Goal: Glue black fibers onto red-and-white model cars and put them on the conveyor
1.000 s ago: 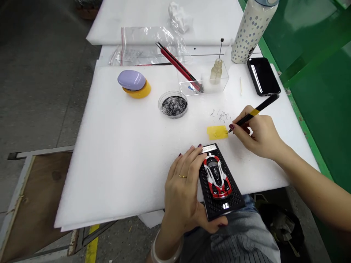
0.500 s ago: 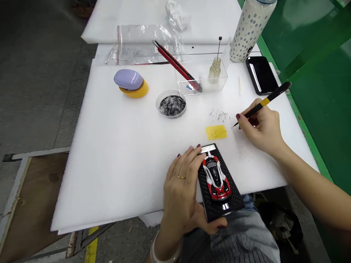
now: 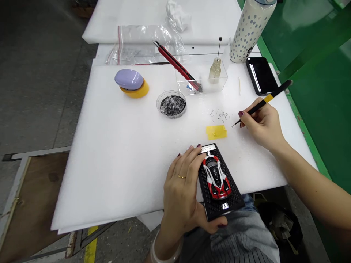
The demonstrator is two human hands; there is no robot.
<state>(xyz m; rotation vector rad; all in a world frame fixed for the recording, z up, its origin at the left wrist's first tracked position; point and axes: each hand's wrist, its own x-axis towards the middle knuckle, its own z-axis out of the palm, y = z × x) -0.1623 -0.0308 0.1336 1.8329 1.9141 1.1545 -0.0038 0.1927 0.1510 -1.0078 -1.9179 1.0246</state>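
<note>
My left hand (image 3: 182, 186) is closed around the black display base (image 3: 229, 210) of a model car, fingers over its left edge and thumb under the near end. On that base sits a red, white and black toy race car (image 3: 216, 177). Between the fingers of my right hand (image 3: 264, 122) is a slim black fine-tipped tool (image 3: 256, 107) with a yellow band; I cannot tell whether it is tweezers. Its tip touches down or hovers just right of some scattered thin black slivers (image 3: 221, 115). A yellow tape piece (image 3: 216, 132) lies between the slivers and the base.
A round clear dish (image 3: 171, 105) holds many black slivers. Behind it are a red cutter knife (image 3: 178, 65), a clear box (image 3: 201, 86) and a small glass bottle (image 3: 215, 69). A purple-and-yellow object (image 3: 131, 83) is left, a phone (image 3: 262, 76) and dotted flask (image 3: 251, 31) right.
My right hand has shifted very slightly up and to the right along the tool, whose tip stays in almost the same spot. The left hand and the model car hold still.
</note>
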